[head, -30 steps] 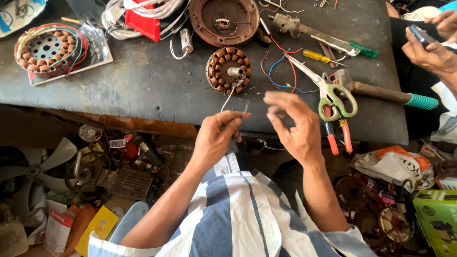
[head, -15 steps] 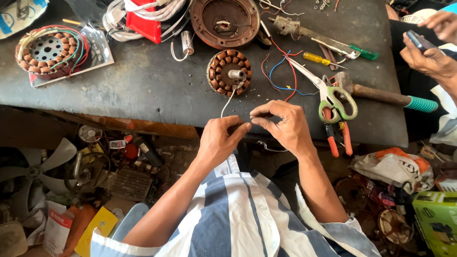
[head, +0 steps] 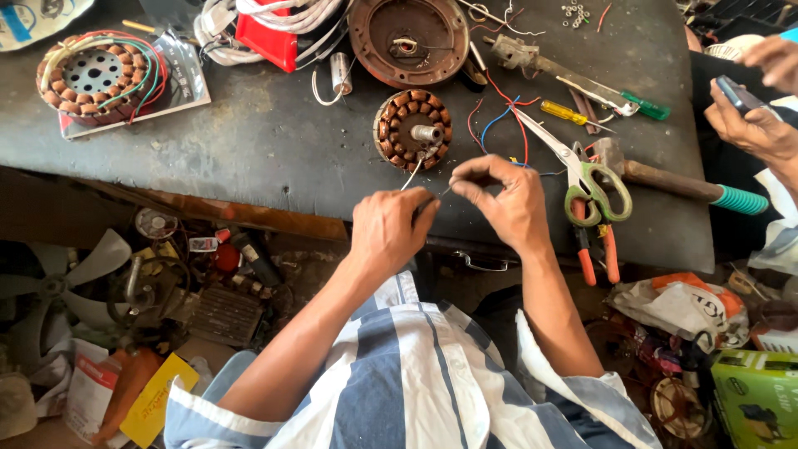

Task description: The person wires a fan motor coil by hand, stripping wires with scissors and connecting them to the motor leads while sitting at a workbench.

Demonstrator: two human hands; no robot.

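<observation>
Left hand [head: 389, 229] and right hand [head: 509, 204] close together at table [head: 249, 141] edge, pinching thin wire [head: 413, 173] from stator [head: 413, 130]; fingertip grip partly hidden, wire end hard to see

Open dark worktop [head: 249, 141] lies left of the copper-wound stator [head: 413, 130], between it and the second stator [head: 100, 73] at far left; a hand could pass there. Right of the right hand [head: 507, 204], scissors [head: 582, 175], orange-handled pliers [head: 597, 249] and a hammer [head: 682, 185] crowd the near edge. Loose coloured wires [head: 499, 125] block the gap behind. The rear is packed: round motor cover [head: 409, 37], white cable bundle [head: 274, 17].
</observation>
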